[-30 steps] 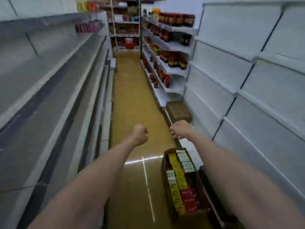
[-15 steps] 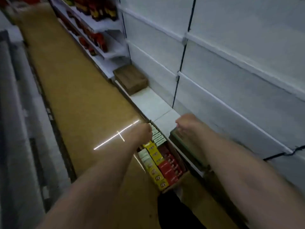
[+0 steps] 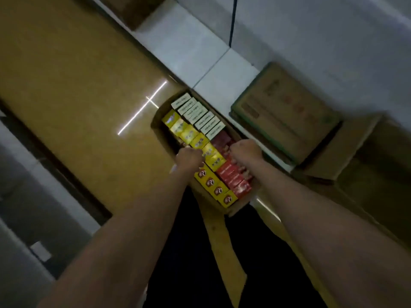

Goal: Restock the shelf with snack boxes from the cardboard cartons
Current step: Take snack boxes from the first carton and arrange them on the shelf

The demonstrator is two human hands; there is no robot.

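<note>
Over the carton (image 3: 235, 208), both hands (image 3: 189, 157) have dropped onto snack boxes (image 3: 212, 155).

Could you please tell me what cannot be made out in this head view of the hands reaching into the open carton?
- Both hands' fingers: left hand and right hand show only their backs, so any grip is hidden.
- Print on the snack boxes: blurred and too small.
- Closed carton label: motion-blurred.
- Shelf upper levels: cut off by the top edge.
</note>
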